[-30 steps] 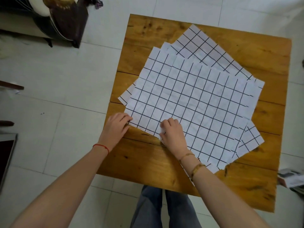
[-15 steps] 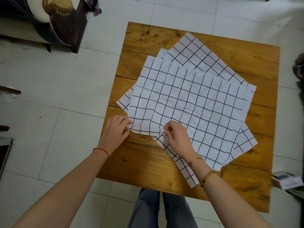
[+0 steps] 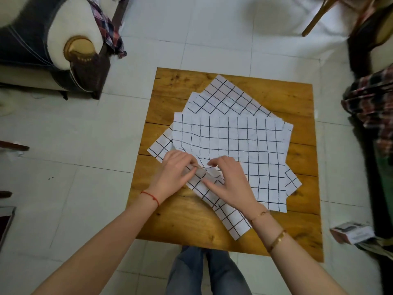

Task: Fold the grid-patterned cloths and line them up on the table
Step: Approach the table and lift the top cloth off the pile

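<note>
Both hands are pinching the top grid cloth (image 3: 229, 143). The left hand (image 3: 174, 173) and right hand (image 3: 228, 179) are gripping its near edge over the wooden table (image 3: 297, 99).

Single head-worn view, looking steeply down from above. It faces forward over the wooden table (image 3: 293, 99) at close range. Tiled floor (image 3: 85, 188) surrounds it.

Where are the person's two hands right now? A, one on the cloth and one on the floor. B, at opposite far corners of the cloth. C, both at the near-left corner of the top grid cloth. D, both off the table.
C: the left hand and right hand sit close together, fingers bunching the near-left corner of the top grid cloth on the wooden table.
</note>
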